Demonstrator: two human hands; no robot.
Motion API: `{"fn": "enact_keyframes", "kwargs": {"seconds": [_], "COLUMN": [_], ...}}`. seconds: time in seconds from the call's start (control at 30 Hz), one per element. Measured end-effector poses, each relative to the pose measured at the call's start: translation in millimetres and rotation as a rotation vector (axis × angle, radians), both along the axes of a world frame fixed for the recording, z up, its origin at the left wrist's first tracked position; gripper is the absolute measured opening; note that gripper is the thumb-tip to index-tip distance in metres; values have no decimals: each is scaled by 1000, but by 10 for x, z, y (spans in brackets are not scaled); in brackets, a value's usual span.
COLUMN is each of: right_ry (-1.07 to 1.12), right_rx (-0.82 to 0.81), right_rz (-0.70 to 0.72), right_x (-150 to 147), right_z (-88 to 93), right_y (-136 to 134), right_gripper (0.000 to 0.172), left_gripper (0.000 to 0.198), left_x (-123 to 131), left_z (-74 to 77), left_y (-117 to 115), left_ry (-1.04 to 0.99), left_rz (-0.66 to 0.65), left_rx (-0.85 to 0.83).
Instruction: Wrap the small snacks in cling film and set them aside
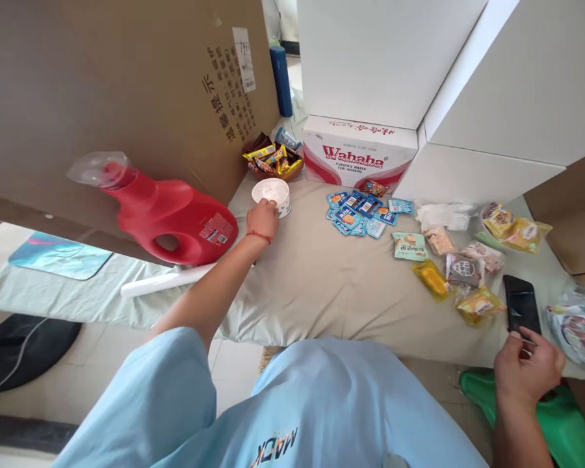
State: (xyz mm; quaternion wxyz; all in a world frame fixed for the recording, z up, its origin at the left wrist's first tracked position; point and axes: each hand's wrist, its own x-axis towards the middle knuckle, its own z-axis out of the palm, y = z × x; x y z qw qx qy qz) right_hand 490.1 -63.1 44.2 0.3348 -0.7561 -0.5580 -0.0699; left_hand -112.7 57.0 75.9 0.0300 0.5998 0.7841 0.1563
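My left hand (262,220) reaches far forward and grips the near rim of a small white paper cup (272,194) standing on the beige cloth (316,279). A red string is round that wrist. My right hand (526,372) rests at the cloth's near right edge, fingers curled, thumb and fingertips touching the lower end of a black phone (520,303) lying flat. Just behind the cup sits a bowl of wrapped sweets (273,161).
A red detergent jug (168,214) lies on its side left of the cup, a white roll (168,281) below it. Blue sachets (358,213) and several snack packets (461,266) are spread to the right. A Wahaha carton (358,153), big cardboard (102,91) and white boxes (492,104) stand behind.
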Motion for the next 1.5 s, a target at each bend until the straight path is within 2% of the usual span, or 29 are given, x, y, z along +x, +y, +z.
{"fn": "enact_keyframes", "kwargs": {"seconds": [0.07,0.13,0.17,0.23,0.27,0.33,0.4,0.5,0.57,0.67,0.77,0.9,1.1,1.2,1.3,1.43,1.5], "right_ry": [-39,-52,-36,31,71,134,140,51,-103,-458,-682,-777,-798,-748,-536,-55,202], "right_rx": [123,177,183,171,162,152,113,-158,-401,-733,-845,-909,-966,-948,-906,-753,-680], "right_rz": [-57,-59,-42,44,125,368,716,1301,1509,1484,1433,1387,1406,1398,1439,1566,1573], "right_x": [-22,-96,-160,-355,-487,-818,-1221,-1894,-2331,-2850,-3139,-3269,-3272,-3151,-2922,-2535,-2345], "right_z": [46,104,139,233,296,454,635,835,861,773,669,601,576,599,622,597,569], "right_y": [-14,12,45,147,208,332,433,539,598,678,718,725,716,682,666,693,722], "right_gripper": [31,26,24,23,24,26,23,28,31,39,35,35,24,28,35,38,39], "left_gripper": [24,20,18,21,23,24,24,22,23,26,33,52,63,64,63,67,70], "left_x": [170,433,584,889,1030,1259,1405,1491,1499,1486,1462,1433,1417,1403,1402,1444,1471], "left_z": [40,62,64,51,36,-14,-82,-189,-250,-326,-398,-496,-615,-662,-682,-646,-614], "left_y": [-192,-487,-657,-1000,-1155,-1400,-1552,-1653,-1684,-1727,-1767,-1797,-1809,-1818,-1824,-1815,-1804], "left_ry": [10,5,-4,-13,-17,-38,-49,-32,-25,-63,-187,-305,-389,-407,-416,-433,-420], "left_rz": [-101,-200,-274,-509,-591,-666,-695,-710,-715,-717,-679,-622,-586,-568,-554,-621,-663], "left_rx": [-4,-9,-14,-6,-16,-52,-89,-98,-70,1,121,285,312,332,357,401,429]}}
